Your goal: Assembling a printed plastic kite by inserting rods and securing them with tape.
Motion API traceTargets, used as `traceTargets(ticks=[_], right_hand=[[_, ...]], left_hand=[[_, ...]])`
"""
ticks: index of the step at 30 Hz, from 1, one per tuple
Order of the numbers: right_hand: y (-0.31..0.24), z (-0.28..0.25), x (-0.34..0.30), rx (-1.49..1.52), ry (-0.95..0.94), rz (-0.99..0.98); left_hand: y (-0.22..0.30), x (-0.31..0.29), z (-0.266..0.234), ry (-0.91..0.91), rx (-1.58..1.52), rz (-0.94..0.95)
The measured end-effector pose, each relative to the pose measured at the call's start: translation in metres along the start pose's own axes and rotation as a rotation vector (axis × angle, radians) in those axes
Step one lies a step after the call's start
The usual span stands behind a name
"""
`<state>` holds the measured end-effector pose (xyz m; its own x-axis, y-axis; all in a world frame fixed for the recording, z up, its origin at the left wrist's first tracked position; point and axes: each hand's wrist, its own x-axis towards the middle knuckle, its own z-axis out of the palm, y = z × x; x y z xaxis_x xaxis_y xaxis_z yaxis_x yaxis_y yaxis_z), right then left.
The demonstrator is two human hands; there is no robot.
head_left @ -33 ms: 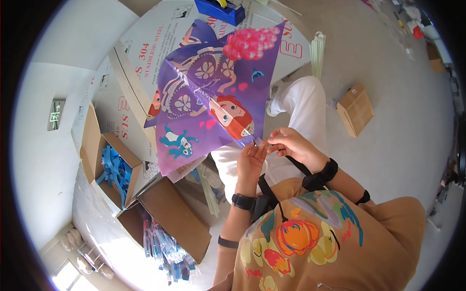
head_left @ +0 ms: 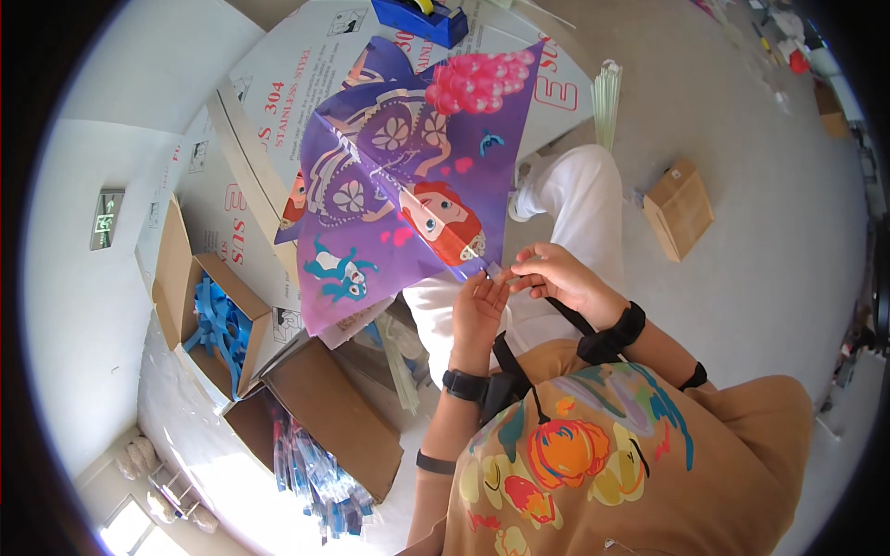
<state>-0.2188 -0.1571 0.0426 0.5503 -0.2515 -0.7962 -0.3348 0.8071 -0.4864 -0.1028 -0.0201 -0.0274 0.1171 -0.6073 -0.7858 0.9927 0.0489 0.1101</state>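
Note:
A purple kite (head_left: 371, 227) printed with a red-haired cartoon figure and pink balloons lies over the covered tabletop. Its pointed corner reaches out over my lap. My left hand (head_left: 479, 313) is closed at that corner, fingertips and thumb pinching its edge. Close beside it, my right hand (head_left: 559, 276) is closed too. Its thumb and forefinger pinch a small clear strip (head_left: 496, 271), which looks like tape, against the kite's tip. The fingertips partly cover the strip and the very end of the corner.
A blue tape dispenser (head_left: 422, 23) stands at the table's far edge. On the left are a carton (head_left: 243, 306) of blue plastic pieces and another carton (head_left: 348, 412) with packaged bundles. Pale thin sticks (head_left: 605, 104) stand beyond my knee. A small closed box (head_left: 680, 211) lies on the floor, right.

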Motion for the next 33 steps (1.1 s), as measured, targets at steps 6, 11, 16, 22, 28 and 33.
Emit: traceTargets(ticks=[6,11,16,22,28,33], right_hand=[[-0.002,-0.001,0.001,0.006,-0.013,0.032],[-0.003,-0.004,0.001,0.058,-0.042,0.06],[-0.006,-0.004,-0.003,0.085,-0.056,0.093],[-0.004,-0.014,-0.011,0.274,-0.158,0.143],[-0.003,-0.011,-0.032,0.379,-0.193,0.093],[0.001,-0.002,-0.055,-0.081,0.173,-0.157]], left_hand=[[-0.002,0.002,-0.005,-0.001,0.017,0.019],[-0.001,0.0,-0.003,0.004,-0.001,-0.004],[-0.005,-0.005,0.006,0.016,0.149,0.082],[-0.006,-0.006,0.012,0.051,0.178,0.185],[-0.012,-0.006,0.018,0.06,0.134,0.193],[-0.014,-0.012,0.027,0.164,0.129,0.231]])
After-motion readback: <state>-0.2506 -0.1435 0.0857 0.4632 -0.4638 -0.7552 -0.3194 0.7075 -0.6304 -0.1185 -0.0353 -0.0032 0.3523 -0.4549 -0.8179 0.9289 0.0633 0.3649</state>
